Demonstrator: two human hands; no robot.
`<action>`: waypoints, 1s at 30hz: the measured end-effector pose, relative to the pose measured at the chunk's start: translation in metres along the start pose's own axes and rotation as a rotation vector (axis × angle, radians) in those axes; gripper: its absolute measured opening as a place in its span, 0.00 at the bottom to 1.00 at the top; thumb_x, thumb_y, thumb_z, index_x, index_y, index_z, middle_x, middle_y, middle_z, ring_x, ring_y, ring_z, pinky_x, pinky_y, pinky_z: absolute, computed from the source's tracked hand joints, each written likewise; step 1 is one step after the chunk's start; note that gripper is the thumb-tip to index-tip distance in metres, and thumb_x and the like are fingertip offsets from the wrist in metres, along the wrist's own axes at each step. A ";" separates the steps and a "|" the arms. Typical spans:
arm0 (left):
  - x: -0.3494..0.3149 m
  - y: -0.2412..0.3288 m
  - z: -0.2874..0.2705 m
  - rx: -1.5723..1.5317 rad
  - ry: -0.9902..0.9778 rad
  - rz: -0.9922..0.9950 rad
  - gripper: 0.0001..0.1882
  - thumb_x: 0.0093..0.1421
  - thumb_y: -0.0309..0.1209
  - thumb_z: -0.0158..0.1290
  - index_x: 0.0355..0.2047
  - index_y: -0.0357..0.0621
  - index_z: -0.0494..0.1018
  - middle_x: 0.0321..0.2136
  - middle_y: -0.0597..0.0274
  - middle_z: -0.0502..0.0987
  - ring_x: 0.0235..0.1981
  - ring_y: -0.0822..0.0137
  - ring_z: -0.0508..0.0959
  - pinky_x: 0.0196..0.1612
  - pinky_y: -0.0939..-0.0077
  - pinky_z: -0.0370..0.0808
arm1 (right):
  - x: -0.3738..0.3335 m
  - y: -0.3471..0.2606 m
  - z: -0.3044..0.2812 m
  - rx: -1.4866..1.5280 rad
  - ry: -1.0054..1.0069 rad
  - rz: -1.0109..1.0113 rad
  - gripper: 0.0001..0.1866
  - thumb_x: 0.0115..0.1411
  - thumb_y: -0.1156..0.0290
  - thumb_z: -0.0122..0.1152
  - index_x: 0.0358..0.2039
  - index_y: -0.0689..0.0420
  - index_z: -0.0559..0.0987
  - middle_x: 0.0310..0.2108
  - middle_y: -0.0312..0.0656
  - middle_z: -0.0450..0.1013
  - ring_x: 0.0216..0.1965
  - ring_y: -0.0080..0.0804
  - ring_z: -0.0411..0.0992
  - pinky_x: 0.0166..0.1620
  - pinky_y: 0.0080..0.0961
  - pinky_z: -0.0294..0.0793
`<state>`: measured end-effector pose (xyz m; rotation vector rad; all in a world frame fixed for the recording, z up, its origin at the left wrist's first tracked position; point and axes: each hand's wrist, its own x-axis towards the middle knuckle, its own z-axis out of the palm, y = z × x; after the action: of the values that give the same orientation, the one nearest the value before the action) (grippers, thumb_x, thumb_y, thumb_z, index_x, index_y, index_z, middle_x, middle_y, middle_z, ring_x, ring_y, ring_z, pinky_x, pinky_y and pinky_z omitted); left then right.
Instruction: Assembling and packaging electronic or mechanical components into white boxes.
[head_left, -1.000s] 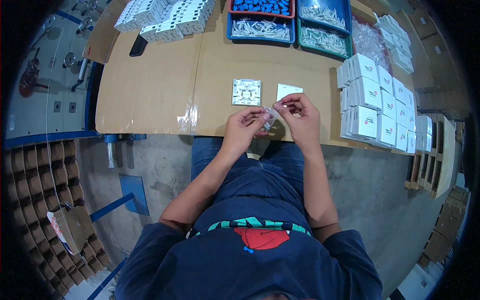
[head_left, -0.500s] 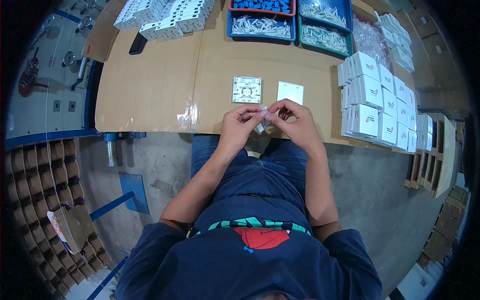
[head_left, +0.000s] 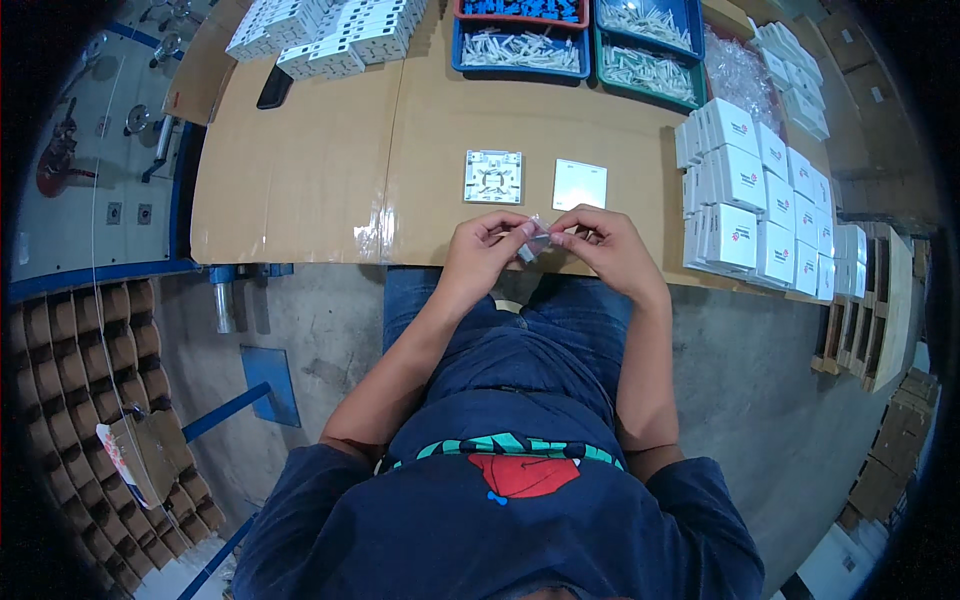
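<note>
Between my hands, over the table's near edge, is a small clear plastic bag [head_left: 531,244] with something pale inside that is too small to make out. My left hand [head_left: 482,250] pinches its left side between thumb and fingers. On the other side, the thumb and fingers of my right hand [head_left: 604,247] pinch its upper right edge. Just beyond my left hand lies a white square housing [head_left: 493,177] with its inner fittings facing up. A flat white square cover plate [head_left: 580,185] rests beside it, just past my right hand.
Blue trays [head_left: 522,72] and a green tray [head_left: 650,78] of small pale parts stand at the back, with a red tray [head_left: 520,22] of blue parts. White boxes [head_left: 742,180] are stacked at right. White units [head_left: 345,40] and a black phone [head_left: 275,88] lie back left.
My hands have moved slightly apart, the right one going rightward. The bag, bunched up before, now stretches between them. The housing and cover plate stay put.
</note>
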<state>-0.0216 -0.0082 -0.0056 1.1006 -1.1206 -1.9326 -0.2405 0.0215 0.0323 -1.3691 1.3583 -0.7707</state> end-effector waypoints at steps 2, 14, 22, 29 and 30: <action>0.000 0.000 0.001 0.030 0.026 0.035 0.11 0.69 0.30 0.57 0.46 0.36 0.79 0.37 0.65 0.83 0.38 0.78 0.80 0.38 0.83 0.78 | -0.002 -0.007 -0.001 -0.038 -0.013 -0.049 0.05 0.62 0.73 0.66 0.37 0.60 0.83 0.29 0.32 0.75 0.28 0.15 0.65 0.32 0.17 0.65; 0.002 -0.003 -0.004 0.029 0.051 0.125 0.08 0.65 0.25 0.61 0.43 0.39 0.77 0.36 0.67 0.80 0.38 0.77 0.79 0.41 0.83 0.76 | -0.001 -0.010 0.016 0.071 0.130 -0.054 0.09 0.61 0.79 0.65 0.42 0.61 0.82 0.29 0.30 0.75 0.25 0.11 0.63 0.28 0.14 0.62; -0.003 0.004 0.000 -0.080 0.102 0.236 0.09 0.64 0.26 0.62 0.43 0.38 0.76 0.38 0.65 0.80 0.41 0.75 0.79 0.47 0.81 0.75 | 0.003 -0.008 0.025 0.110 0.206 -0.124 0.09 0.60 0.76 0.67 0.42 0.61 0.83 0.27 0.31 0.77 0.23 0.11 0.63 0.26 0.15 0.63; -0.007 0.017 0.008 -0.067 0.109 0.292 0.11 0.65 0.25 0.61 0.47 0.36 0.77 0.41 0.63 0.82 0.44 0.74 0.80 0.50 0.80 0.75 | 0.007 -0.003 0.032 0.175 0.251 -0.137 0.07 0.60 0.76 0.68 0.39 0.61 0.84 0.28 0.31 0.77 0.23 0.11 0.65 0.26 0.14 0.65; -0.007 0.019 0.010 -0.078 0.126 0.287 0.12 0.65 0.25 0.60 0.49 0.36 0.77 0.41 0.62 0.82 0.44 0.74 0.80 0.50 0.79 0.76 | 0.007 -0.003 0.032 0.175 0.251 -0.136 0.07 0.60 0.76 0.68 0.39 0.61 0.84 0.28 0.31 0.77 0.23 0.11 0.65 0.26 0.14 0.65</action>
<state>-0.0247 -0.0068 0.0163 0.9482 -1.0622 -1.6471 -0.2081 0.0210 0.0246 -1.2663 1.3625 -1.1569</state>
